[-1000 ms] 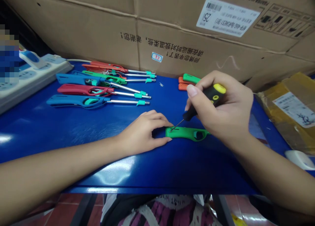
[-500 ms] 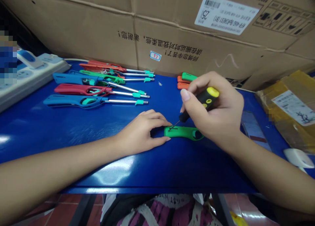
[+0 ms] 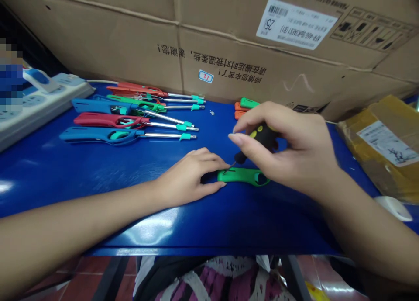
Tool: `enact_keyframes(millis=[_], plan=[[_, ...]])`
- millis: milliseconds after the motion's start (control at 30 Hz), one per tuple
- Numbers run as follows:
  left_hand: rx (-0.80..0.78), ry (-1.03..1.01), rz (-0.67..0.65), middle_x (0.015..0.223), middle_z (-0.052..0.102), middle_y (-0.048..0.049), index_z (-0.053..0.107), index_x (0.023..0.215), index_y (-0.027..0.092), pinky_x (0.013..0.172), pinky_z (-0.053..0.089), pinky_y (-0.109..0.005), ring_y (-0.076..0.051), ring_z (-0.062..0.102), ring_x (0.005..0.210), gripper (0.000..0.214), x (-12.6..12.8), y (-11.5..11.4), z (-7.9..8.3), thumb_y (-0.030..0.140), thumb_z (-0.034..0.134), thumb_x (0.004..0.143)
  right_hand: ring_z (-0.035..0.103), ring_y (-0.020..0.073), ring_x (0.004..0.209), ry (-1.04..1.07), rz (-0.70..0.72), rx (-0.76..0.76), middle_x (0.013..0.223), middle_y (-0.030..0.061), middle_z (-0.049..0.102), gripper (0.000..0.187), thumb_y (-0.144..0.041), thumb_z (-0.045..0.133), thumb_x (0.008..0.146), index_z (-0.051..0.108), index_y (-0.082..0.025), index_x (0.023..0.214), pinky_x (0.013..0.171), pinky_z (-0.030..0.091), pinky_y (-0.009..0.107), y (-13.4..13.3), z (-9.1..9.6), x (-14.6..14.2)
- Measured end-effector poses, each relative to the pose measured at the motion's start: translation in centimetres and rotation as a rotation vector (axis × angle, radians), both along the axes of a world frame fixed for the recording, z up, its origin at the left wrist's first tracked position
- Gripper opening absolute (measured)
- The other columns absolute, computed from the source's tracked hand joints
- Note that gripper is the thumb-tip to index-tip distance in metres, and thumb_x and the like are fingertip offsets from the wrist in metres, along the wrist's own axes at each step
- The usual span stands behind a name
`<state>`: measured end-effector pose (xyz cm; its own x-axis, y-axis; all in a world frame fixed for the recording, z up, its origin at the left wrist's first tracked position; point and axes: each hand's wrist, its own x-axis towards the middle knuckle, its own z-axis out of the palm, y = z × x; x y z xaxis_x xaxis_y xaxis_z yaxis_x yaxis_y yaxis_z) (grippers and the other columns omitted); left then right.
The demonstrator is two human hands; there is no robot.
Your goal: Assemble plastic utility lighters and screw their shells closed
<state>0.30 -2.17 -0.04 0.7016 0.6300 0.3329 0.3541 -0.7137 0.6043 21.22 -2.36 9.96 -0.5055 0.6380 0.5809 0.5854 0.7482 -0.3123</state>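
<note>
A green lighter handle lies flat on the blue table, its dark trigger opening toward the right. My left hand holds its left end, index finger along the far side and thumb along the near side. My right hand is wrapped loosely round a black-and-yellow screwdriver. The screwdriver leans, and its thin tip meets the green handle near the left end. My palm hides part of the screwdriver's grip and the right end of the lighter handle.
Several long-necked lighters lie at the left beside a white power strip. Orange and green handles sit behind my right hand. A large cardboard box stands along the back; a taped package and a white mouse are at right.
My right hand has shifted round the screwdriver, its fingers looser and its wrist turned, and the screwdriver's yellow end is now hidden. My left hand and the green handle stay in place.
</note>
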Motion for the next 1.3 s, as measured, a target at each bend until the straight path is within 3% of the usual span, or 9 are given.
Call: enact_keyframes(millis=[100,267,467,633,800,1000,1067,1167,1300], plan=[[0.001,0.004,0.003,0.123,0.072,-0.0083,0.069,0.126,0.022,0.101,0.049,-0.044,-0.025,0.064,0.110,0.033,0.0,0.0,0.0,0.030,0.068,0.094,0.064,0.0162,0.068,0.047,0.017,0.034,0.078,-0.0009,0.070,0.019,-0.044,0.065,0.093,0.067,-0.026,0.087,0.066,0.051,0.029,0.2,-0.4,0.1],[0.004,0.007,0.002,0.117,0.073,-0.0080,0.070,0.121,0.020,0.096,0.051,-0.040,-0.024,0.064,0.105,0.029,-0.1,-0.1,0.1,0.028,0.068,0.094,0.069,0.0188,0.083,-0.069,0.159,-0.143,0.099,0.0013,0.074,0.021,-0.035,0.053,0.099,0.067,-0.027,0.112,0.078,0.055,0.032,0.6,0.4,1.2],[0.032,0.007,0.006,0.118,0.072,-0.0074,0.070,0.122,0.021,0.095,0.050,-0.041,-0.025,0.063,0.104,0.029,-0.1,-0.1,-0.1,0.030,0.068,0.094,0.068,0.0182,0.071,-0.080,0.063,0.008,0.081,-0.0012,0.072,0.017,-0.044,0.070,0.089,0.070,-0.028,0.095,0.069,0.053,0.030,0.6,0.3,1.3],[0.011,0.011,-0.010,0.118,0.072,-0.0074,0.069,0.123,0.020,0.096,0.049,-0.041,-0.025,0.062,0.106,0.030,0.0,-0.1,0.0,0.030,0.067,0.095,0.071,0.0197,0.092,-0.103,0.224,-0.101,0.108,0.0022,0.075,0.024,-0.030,0.054,0.097,0.067,-0.027,0.116,0.081,0.055,0.032,0.4,0.6,1.4],[0.005,0.016,-0.011,0.127,0.070,-0.0081,0.068,0.126,0.020,0.102,0.047,-0.044,-0.026,0.062,0.112,0.032,-0.2,0.0,-0.2,0.031,0.067,0.095,0.068,0.0180,0.069,-0.152,0.078,0.004,0.080,-0.0018,0.072,0.016,-0.040,0.068,0.091,0.070,-0.028,0.101,0.068,0.053,0.030,0.6,0.5,1.7],[0.007,0.013,-0.014,0.118,0.071,-0.0066,0.068,0.124,0.018,0.094,0.049,-0.038,-0.022,0.061,0.104,0.031,-0.1,-0.1,0.1,0.027,0.067,0.095,0.068,0.0239,0.107,-0.276,0.223,-0.162,0.126,0.0089,0.069,0.039,-0.028,0.053,0.098,0.056,-0.020,0.136,0.088,0.054,0.036,0.2,2.2,2.3],[0.015,0.015,-0.015,0.115,0.072,-0.0059,0.069,0.123,0.018,0.093,0.049,-0.037,-0.022,0.061,0.102,0.030,-0.1,-0.1,0.2,0.027,0.068,0.095,0.070,0.0213,0.099,-0.296,0.247,-0.158,0.119,0.0074,0.072,0.035,-0.029,0.052,0.099,0.058,-0.020,0.133,0.084,0.055,0.033,0.0,2.3,2.4],[0.029,0.019,-0.006,0.111,0.072,-0.0054,0.070,0.123,0.020,0.091,0.049,-0.037,-0.021,0.061,0.099,0.029,-0.1,0.0,0.2,0.026,0.068,0.094,0.069,0.0188,0.077,-0.294,0.117,-0.054,0.099,0.0047,0.075,0.032,-0.045,0.058,0.098,0.066,-0.019,0.116,0.072,0.053,0.031,-0.2,1.8,2.1],[0.022,0.012,-0.002,0.116,0.072,-0.0059,0.070,0.123,0.020,0.093,0.049,-0.038,-0.022,0.061,0.102,0.029,0.0,0.0,0.1,0.028,0.068,0.095,0.070,0.0219,0.089,-0.280,0.122,-0.059,0.109,0.0087,0.074,0.038,-0.044,0.049,0.102,0.061,-0.017,0.126,0.078,0.053,0.034,-0.1,1.9,1.9]])
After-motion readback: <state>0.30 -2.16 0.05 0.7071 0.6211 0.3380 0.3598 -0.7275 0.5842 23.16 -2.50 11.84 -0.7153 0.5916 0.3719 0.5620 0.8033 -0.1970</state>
